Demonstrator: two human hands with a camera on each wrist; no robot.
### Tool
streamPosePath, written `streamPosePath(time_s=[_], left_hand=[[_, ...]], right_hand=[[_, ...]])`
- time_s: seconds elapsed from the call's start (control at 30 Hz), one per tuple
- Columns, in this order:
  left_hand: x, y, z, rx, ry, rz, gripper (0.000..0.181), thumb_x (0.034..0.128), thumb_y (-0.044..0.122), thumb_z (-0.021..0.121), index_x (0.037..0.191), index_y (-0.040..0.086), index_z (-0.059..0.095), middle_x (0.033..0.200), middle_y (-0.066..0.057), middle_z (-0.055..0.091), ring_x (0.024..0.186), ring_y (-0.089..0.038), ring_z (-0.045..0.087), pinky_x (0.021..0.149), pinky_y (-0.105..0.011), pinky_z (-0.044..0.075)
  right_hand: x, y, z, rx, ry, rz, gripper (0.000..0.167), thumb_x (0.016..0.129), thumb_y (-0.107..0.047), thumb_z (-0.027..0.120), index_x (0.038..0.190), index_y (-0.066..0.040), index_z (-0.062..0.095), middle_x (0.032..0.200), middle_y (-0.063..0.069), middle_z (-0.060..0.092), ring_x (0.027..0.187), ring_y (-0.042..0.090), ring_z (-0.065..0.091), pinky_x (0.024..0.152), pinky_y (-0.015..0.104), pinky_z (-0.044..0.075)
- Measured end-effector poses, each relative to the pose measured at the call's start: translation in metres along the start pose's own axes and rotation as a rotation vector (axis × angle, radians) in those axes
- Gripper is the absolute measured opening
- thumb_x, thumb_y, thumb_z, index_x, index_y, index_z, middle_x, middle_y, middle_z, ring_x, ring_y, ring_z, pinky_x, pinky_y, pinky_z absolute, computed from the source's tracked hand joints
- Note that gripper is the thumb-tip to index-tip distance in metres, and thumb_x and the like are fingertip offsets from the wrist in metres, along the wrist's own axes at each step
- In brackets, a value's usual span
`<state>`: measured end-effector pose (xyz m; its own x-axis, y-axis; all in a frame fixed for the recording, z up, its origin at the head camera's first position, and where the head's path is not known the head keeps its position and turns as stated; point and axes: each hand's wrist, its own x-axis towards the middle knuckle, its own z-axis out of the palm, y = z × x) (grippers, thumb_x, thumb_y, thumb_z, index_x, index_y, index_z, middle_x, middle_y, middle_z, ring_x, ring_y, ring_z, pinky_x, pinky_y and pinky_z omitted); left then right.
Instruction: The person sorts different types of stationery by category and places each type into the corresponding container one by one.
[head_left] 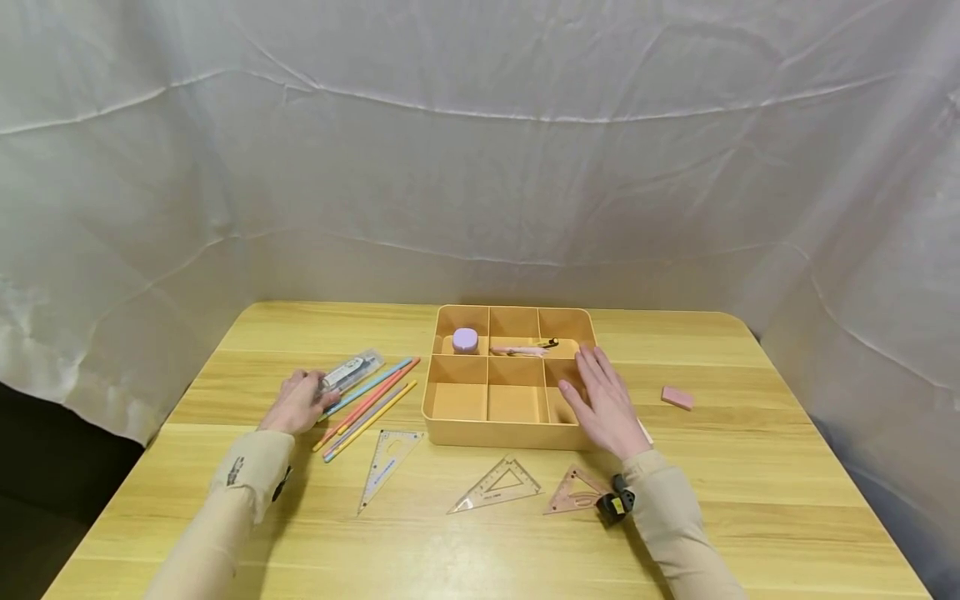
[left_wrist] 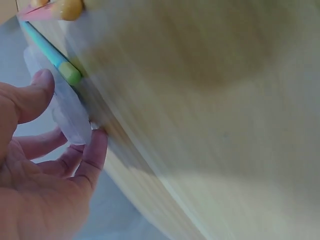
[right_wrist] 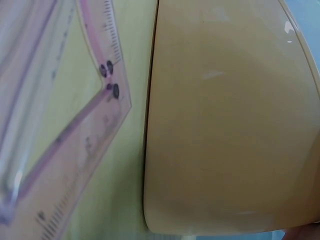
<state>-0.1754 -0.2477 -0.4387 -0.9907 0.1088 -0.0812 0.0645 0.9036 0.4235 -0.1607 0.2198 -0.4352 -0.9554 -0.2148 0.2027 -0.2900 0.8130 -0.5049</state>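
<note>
Box [head_left: 502, 433]: orange-yellow, open-topped, six compartments in two rows of three, standing on the table [head_left: 750, 500]. Back left compartment: one small purple jar [head_left: 465, 339]. Back middle: a slim pink tool [head_left: 519, 351]; a dark-ended piece [head_left: 552, 343] shows at the divider toward back right. Cannot tell whether the two are joined. Front left and front middle: box floor visible. Front right: partly hidden by the right hand [head_left: 606, 408].

Right hand: straight fingers laid close together over the box's right rim, thumb spread away over front right.

Left hand [head_left: 294, 403]: thumb and curled fingers pinch the near end of a clear case [head_left: 351, 372], left of the box. Contents show through the plastic, too small to identify.

Coloured pencils [head_left: 375, 398] lie between case and box, the blue one just beside the case. Nearer the person: two clear set squares [head_left: 378, 467] and a pink set square [head_left: 557, 498]. Pink eraser [head_left: 677, 397]: right of the box, apart from it.
</note>
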Motion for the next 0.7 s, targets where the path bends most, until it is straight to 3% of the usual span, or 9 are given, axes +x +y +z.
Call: streamPosePath(time_s=[0.47, 0.7], left_hand=[[-0.001, 0.006, 0.001, 0.098, 0.051, 0.040, 0.048, 0.1045, 0.015, 0.052, 0.135, -0.020, 0.042, 0.118, -0.040, 0.048, 0.099, -0.045, 0.053, 0.086, -0.059, 0.048], [0.001, 0.014, -0.002, 0.101, 0.136, 0.120, 0.046, 0.1043, 0.015, 0.052, 0.134, -0.019, 0.043, 0.117, -0.039, 0.052, 0.101, -0.046, 0.055, 0.089, -0.060, 0.048]], right_hand=[[0.000, 0.001, 0.000, 0.015, 0.012, -0.005, 0.067, 0.106, -0.035, 0.045, 0.156, 0.005, 0.027, 0.166, 0.021, 0.021, 0.157, 0.040, 0.011, 0.124, 0.064, 0.015], [0.000, 0.001, 0.002, 0.029, 0.004, 0.007, 0.068, 0.106, -0.037, 0.045, 0.156, 0.005, 0.026, 0.167, 0.020, 0.021, 0.157, 0.040, 0.011, 0.126, 0.061, 0.013]])
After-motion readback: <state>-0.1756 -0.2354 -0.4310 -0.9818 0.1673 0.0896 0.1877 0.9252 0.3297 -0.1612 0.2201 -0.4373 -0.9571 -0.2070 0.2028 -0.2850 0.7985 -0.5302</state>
